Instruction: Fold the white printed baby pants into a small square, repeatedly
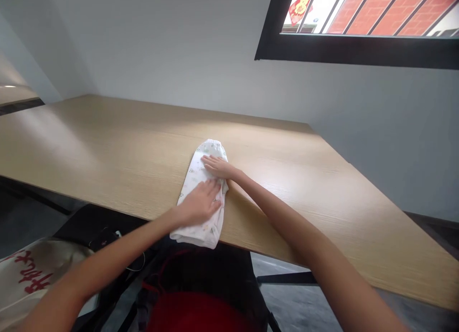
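Note:
A small white garment with a faint print (196,175) lies folded into a long strip on the wooden table (107,145), its near end hanging a little over the front edge. My left hand (200,203) lies flat on the lower part of the cloth, fingers stretched out. My right hand (217,166) rests flat on the upper part, fingers spread and pointing left. Neither hand grips the cloth; both press on it from above.
The table runs wide to the left and right against a grey wall (201,55). A dark-framed window (358,48) is at the top right. Below the front edge are a black chair or bag (96,224), a white bag with red characters (28,274) and something red (193,313).

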The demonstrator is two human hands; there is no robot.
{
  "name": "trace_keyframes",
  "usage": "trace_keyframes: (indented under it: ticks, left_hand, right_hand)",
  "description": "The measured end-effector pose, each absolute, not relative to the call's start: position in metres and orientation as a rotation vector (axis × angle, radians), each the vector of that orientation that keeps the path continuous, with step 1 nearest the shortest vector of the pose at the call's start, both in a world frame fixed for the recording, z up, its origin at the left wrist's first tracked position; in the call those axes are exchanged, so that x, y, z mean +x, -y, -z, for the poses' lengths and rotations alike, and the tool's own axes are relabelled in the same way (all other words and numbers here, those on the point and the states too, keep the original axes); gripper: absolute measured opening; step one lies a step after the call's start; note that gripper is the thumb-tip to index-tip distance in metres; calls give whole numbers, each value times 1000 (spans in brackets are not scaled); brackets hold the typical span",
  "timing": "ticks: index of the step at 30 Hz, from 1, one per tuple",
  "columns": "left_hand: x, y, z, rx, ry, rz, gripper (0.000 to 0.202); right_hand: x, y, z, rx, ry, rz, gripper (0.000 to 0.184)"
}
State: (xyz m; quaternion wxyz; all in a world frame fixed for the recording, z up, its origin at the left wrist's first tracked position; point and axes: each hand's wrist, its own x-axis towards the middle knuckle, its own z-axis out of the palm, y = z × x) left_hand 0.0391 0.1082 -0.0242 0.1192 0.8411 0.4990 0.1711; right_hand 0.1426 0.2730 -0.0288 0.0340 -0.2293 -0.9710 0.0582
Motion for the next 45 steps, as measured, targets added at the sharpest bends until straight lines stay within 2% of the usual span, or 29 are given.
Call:
trace_keyframes:
  ticks: [4, 6, 11, 13, 15, 16, 17, 20, 22, 25, 30, 33, 36, 38, 41, 45]
  left_hand:
    - [43, -19, 31, 2532, -1346, -454, 67]
    - [33, 5, 31, 2544, -1286, -465, 70]
    - [-13, -5, 37, 2627, -1538, -548, 59]
    - [-28, -19, 43, 2666, -1601, -566, 50]
    - [-35, -31, 48, 2708, -1549, -615, 40]
    - [-36, -35, 49, 2730, -1499, -646, 36]
    - [-36, -38, 50, 2749, -1438, -681, 32]
    - [-32, -41, 49, 2717, -1286, -827, 27]
    - [-28, -34, 44, 2613, -1243, -939, 23]
    - [-21, -13, 30, 2454, -1208, -964, 17]
    - [-13, 0, -8, 2108, -1388, -975, 16]
    - [-15, -47, -28, 1933, -1612, -1059, 27]
    - [-15, -113, -32, 2034, -1818, -933, 34]
    - [-10, -143, -25, 2099, -2015, -839, 43]
    - [5, -146, -3, 2192, -2087, -781, 44]
    - [27, -100, 29, 2404, -1911, -638, 38]
  right_hand:
    - [123, -299, 35, -946, 2908, -85, 44]
    - [119, -296, 30, -934, 2916, -119, 42]
    - [153, -233, 13, -507, 3061, -374, 41]
    - [175, -195, 9, -320, 3080, -446, 50]
    - [193, -159, 10, -231, 3032, -384, 69]
    - [198, -144, 11, -230, 2986, -324, 72]
    - [201, -132, 14, -239, 2938, -259, 68]
    - [200, -108, 20, -242, 2870, -89, 29]
    - [198, -95, 20, -200, 2879, -4, 18]
    - [200, -70, 12, -177, 2839, -88, 18]
    - [206, -58, -20, -478, 2573, -781, 12]
    - [194, -103, -34, -728, 2365, -988, 12]
    - [175, -166, -35, -1045, 2265, -1046, 18]
    - [165, -197, -30, -1255, 2267, -933, 32]
    - [156, -215, -16, -1233, 2320, -451, 55]
    - [145, -220, 7, -1028, 2584, 29, 53]
